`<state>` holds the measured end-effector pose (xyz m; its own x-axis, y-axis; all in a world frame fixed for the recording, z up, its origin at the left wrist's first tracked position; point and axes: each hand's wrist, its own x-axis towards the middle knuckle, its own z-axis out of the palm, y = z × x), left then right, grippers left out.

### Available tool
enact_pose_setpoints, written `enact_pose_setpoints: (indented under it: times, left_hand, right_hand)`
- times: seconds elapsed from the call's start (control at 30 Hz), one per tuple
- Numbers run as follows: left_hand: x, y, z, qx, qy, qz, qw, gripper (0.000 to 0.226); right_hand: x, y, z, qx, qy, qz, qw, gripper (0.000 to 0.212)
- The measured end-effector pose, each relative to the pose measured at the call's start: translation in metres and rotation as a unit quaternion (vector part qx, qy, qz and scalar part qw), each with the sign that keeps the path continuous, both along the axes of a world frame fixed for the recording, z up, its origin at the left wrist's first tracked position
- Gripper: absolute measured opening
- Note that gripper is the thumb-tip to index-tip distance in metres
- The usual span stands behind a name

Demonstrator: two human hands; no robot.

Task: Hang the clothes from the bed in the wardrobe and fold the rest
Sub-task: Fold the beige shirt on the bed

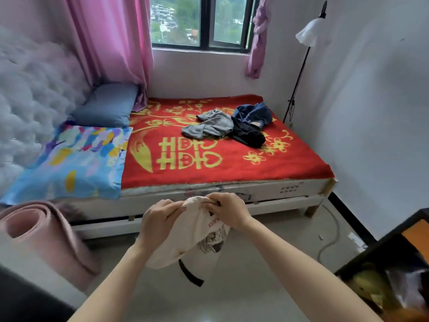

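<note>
Red blanket (232, 168), yellow flowers and characters. Grey top (212, 125), dark blue jeans (255, 112), black garment (250, 138). Cream tee (183, 242), black drawing, red lettering. Slate-blue pillow (104, 105). Light blue sheet (69, 168), multicolour dabs. Pink curtain (111, 43). Dusty pink mat (46, 233). Black window frame (204, 22). White lamp (311, 32).

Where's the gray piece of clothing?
In the head view, the gray piece of clothing lies crumpled on the red blanket, toward the far right, touching the dark blue jeans on its right.
</note>
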<state>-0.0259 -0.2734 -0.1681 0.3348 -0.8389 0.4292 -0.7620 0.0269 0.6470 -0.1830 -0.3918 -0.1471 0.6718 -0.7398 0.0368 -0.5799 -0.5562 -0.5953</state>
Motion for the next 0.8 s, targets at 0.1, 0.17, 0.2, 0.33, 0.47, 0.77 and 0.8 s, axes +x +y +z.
enact_pose_setpoints:
  times: [0.1, 0.17, 0.2, 0.33, 0.47, 0.77, 0.8]
  left_hand:
    - [0.016, -0.015, -0.004, 0.014, 0.034, 0.033, 0.999, 0.033]
    - [0.021, -0.036, -0.009, 0.020, 0.077, 0.041, 0.996, 0.018]
    - [0.022, -0.047, -0.009, 0.026, 0.084, 0.040, 0.995, 0.016]
    - [0.023, -0.103, -0.005, 0.046, 0.077, 0.039, 0.995, 0.016]
    - [0.023, -0.178, 0.017, 0.016, 0.081, 0.065, 0.994, 0.015]
    - [0.046, -0.320, 0.063, -0.038, 0.159, 0.217, 0.962, 0.022]
    - [0.051, -0.329, 0.063, -0.035, 0.172, 0.237, 0.956, 0.023]
  right_hand:
    - [0.017, -0.021, -0.011, 0.016, 0.009, 0.006, 1.000, 0.025]
    - [0.021, -0.044, -0.020, 0.027, 0.014, 0.003, 1.000, 0.032]
    - [0.023, -0.058, -0.024, 0.030, 0.016, 0.004, 0.999, 0.035]
    - [0.024, -0.119, -0.029, 0.026, -0.018, 0.017, 0.999, 0.043]
    - [0.027, -0.196, -0.013, 0.007, -0.057, 0.035, 0.998, 0.036]
    - [0.049, -0.301, -0.012, -0.047, -0.241, -0.031, 0.969, 0.029]
    - [0.054, -0.302, -0.017, -0.029, -0.248, -0.020, 0.968, 0.031]
